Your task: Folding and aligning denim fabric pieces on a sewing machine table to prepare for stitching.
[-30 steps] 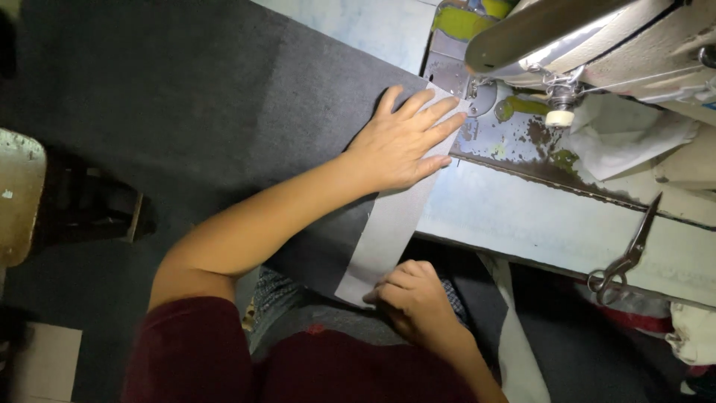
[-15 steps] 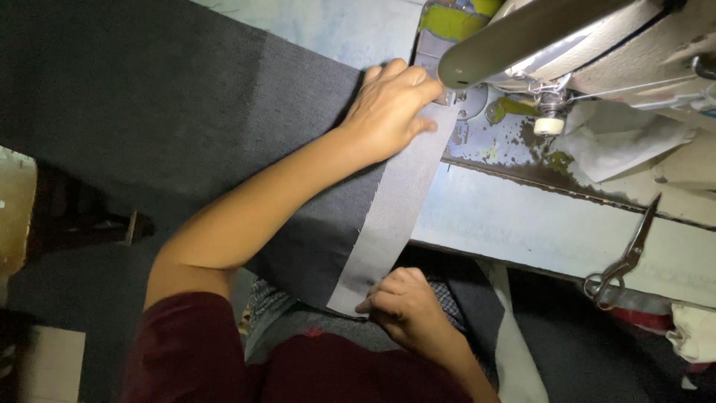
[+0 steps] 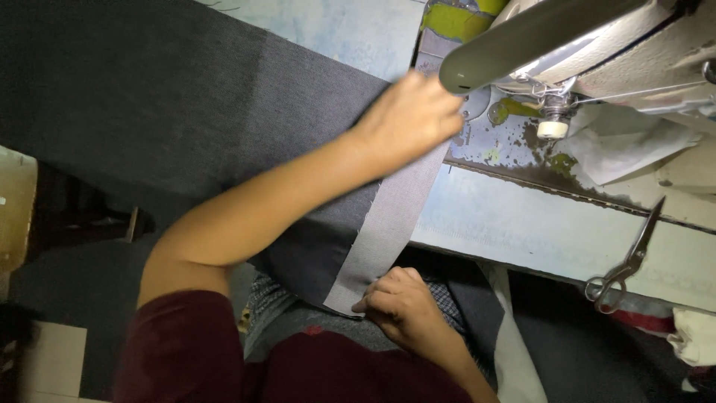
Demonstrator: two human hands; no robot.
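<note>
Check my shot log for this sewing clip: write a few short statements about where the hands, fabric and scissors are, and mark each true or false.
1. The left hand rests on the dark fabric beside the sewing machine. True.
2. The right hand holds the scissors. False: it pinches the near end of the grey strip; the scissors lie untouched on the table.
3. The grey strip runs between both hands. True.
4. The scissors lie on the dark fabric. False: they lie on the pale table, to the right.

Dark fabric (image 3: 186,97): matt woven cloth. Grey strip (image 3: 388,224): matt cloth. Sewing machine (image 3: 567,37): smooth painted metal. Tabletop (image 3: 522,224): worn, stained paint. Scissors (image 3: 626,261) at 4 o'clock: dull metal.
</note>
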